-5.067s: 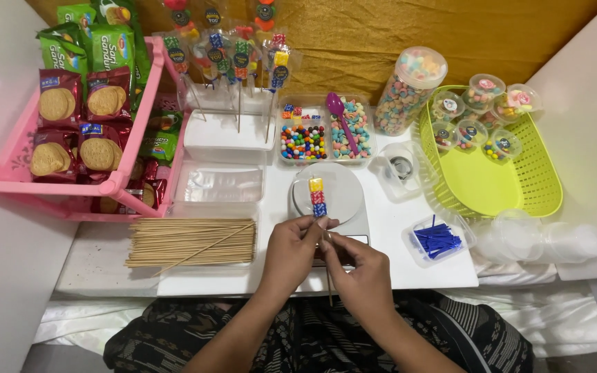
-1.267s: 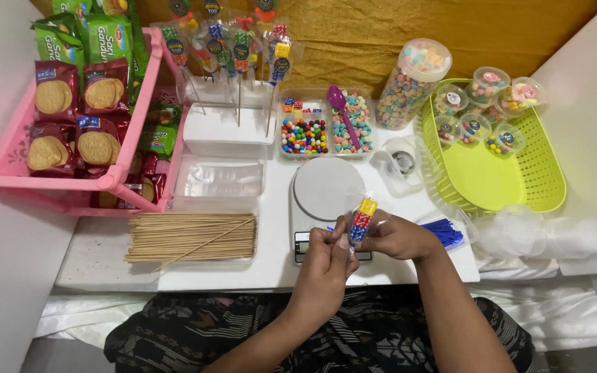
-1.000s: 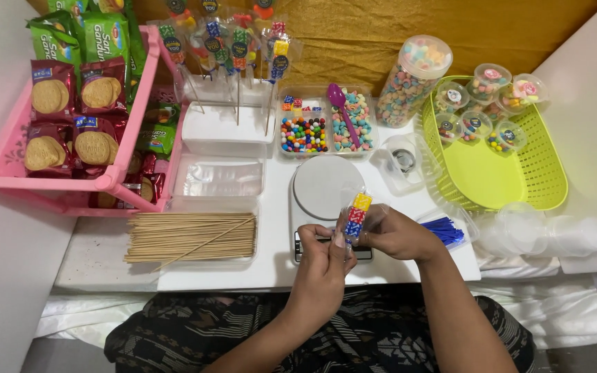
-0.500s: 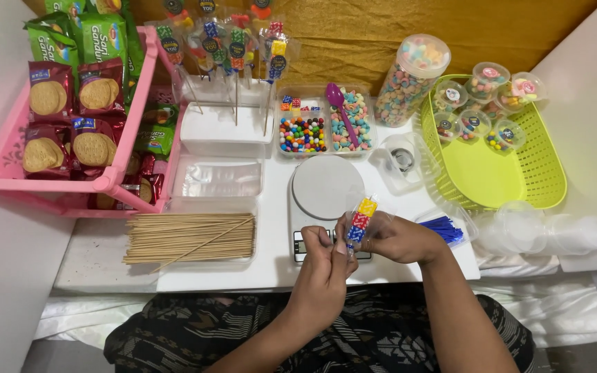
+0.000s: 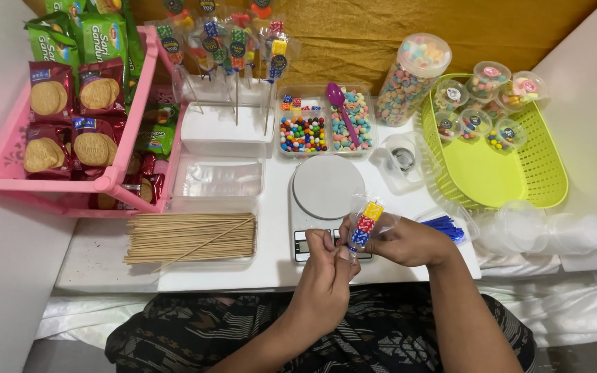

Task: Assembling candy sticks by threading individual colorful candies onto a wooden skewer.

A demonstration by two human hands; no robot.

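Note:
My right hand (image 5: 409, 242) holds a candy skewer (image 5: 365, 222) wrapped in a clear bag, with yellow, red and blue pieces showing. My left hand (image 5: 326, 266) pinches the lower end of that bag next to the right hand. Both hands hover over the front of a white kitchen scale (image 5: 326, 188), hiding most of its display. What the left fingers pinch at the bag's neck is too small to make out.
A bundle of wooden skewers (image 5: 191, 238) lies left. Clear bags (image 5: 219, 179), a white stand with finished candy sticks (image 5: 226, 128), candy trays (image 5: 319, 128), a candy jar (image 5: 409, 79), a green basket (image 5: 499, 166), blue twist ties (image 5: 447, 226), plastic cups (image 5: 547, 231) and a pink snack rack (image 5: 70, 179) surround the scale.
Five seconds ago the skewer stood over the scale between both hands. Since then it has moved right and tilted into my right hand; in the last second the hands barely shifted.

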